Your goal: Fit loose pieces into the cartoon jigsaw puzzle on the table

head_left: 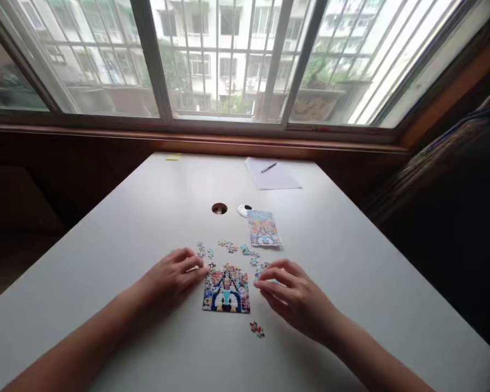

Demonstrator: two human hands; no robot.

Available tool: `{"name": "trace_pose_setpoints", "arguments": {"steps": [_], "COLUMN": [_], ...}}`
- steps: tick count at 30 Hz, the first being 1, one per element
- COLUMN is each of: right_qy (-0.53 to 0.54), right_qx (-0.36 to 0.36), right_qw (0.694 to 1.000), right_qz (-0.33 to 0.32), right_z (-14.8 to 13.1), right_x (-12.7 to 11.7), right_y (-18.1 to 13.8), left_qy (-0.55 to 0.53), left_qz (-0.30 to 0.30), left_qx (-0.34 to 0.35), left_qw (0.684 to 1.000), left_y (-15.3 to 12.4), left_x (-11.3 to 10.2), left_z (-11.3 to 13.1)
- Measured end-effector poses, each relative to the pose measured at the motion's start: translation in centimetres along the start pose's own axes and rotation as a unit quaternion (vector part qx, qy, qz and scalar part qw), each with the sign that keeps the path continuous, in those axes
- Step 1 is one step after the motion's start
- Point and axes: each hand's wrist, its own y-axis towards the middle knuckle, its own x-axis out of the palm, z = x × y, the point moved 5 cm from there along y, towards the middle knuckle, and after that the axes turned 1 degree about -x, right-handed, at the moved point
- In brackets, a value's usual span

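Observation:
A partly assembled jigsaw puzzle [226, 291] lies flat on the table, showing a blue and white cartoon face among many small colourful figures. Its top edge is uneven. My left hand [182, 274] rests at the puzzle's upper left corner, fingers loosely stretched and fingertips at the edge beside a small piece [212, 267]. On the other side, my right hand [292, 291] hovers just right of the puzzle over loose pieces [261, 268], its fingertips drawn together. Whatever lies between them is too small to make out. More loose puzzle pieces [230, 246] are scattered above the puzzle.
Two joined pieces [257, 329] lie below the puzzle's right corner. A printed picture card [264, 228] lies beyond the pieces, near a round table hole [219, 209] and a metal ring cover [244, 210]. Paper sheets [275, 178] with a pen [268, 168] lie by the window.

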Motion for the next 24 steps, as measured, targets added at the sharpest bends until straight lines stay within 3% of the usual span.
{"name": "trace_pose_setpoints", "arguments": {"steps": [7,12,19,24], "right_qy": [-0.015,-0.052,-0.074,-0.091], "right_qx": [0.031,0.039,0.033,0.030], "right_qw": [0.999,0.997,0.994,0.991], "right_qz": [0.012,-0.040,-0.074,-0.089], "right_z": [1.5,2.6,3.4,3.6], "right_x": [-0.8,-0.7,1.9,3.6], "right_y": [1.5,4.1,9.0,9.8], "left_qy": [0.005,0.009,0.017,0.016], "left_qz": [0.008,-0.004,0.006,-0.009], "left_qx": [0.006,-0.001,0.001,-0.003], "left_qw": [1.000,1.000,1.000,1.000], "left_y": [0.2,0.3,0.3,0.3], "left_x": [-0.2,-0.2,-0.4,-0.3], "left_z": [0.1,0.1,0.2,0.2]}}
